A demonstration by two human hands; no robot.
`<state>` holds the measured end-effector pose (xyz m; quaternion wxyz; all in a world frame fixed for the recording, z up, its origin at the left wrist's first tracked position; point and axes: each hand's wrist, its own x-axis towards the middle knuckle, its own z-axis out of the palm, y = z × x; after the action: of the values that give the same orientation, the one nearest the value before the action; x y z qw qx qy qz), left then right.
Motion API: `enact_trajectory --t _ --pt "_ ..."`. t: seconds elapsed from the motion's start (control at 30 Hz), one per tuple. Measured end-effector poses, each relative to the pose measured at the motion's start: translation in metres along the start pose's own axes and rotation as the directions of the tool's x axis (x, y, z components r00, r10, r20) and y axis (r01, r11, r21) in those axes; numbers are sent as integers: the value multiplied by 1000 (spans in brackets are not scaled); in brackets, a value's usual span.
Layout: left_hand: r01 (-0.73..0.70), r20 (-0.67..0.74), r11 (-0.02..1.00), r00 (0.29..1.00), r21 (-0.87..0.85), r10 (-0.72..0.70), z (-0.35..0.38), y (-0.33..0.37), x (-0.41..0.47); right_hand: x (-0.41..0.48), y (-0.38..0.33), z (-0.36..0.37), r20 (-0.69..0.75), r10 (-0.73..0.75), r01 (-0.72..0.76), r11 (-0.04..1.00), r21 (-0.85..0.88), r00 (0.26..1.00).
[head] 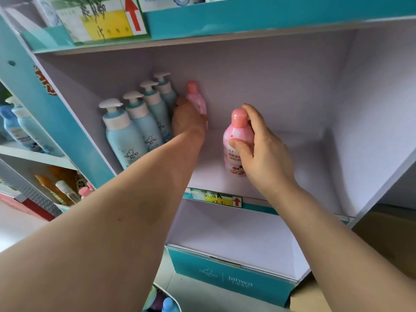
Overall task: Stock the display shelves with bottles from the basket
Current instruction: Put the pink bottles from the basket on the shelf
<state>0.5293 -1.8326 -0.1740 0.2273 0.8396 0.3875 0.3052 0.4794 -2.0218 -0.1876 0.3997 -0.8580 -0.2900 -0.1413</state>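
The pink bottle (238, 136) is smooth, rigid plastic, likely light but slick, so hold it by the waist, not the rounded cap. Your right hand (261, 158) does so: thumb across the label, fingers (254, 118) curled behind the neck, the base on or just above the shelf (304, 176), near its front. Your left hand (188, 120) wraps the lower body of a rear bottle (194, 93), just beside four pump bottles (135, 131) lined along the left wall. Below, the basket (174, 299) shows only a few coloured caps.
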Motion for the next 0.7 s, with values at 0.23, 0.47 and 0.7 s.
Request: enact_trajectory --t 0.23,0.47,0.7 --pt "65 37 993 997 -96 -62 1 -4 -8 0 2 2 -27 -4 5 999 35 1000" --pt "-409 283 880 897 241 339 -9 -20 -42 0 4 7 -64 -13 15 1000 27 998" --pt "-390 409 854 881 343 238 -8 -21 -37 -2 3 8 -73 -17 19 1000 22 997"
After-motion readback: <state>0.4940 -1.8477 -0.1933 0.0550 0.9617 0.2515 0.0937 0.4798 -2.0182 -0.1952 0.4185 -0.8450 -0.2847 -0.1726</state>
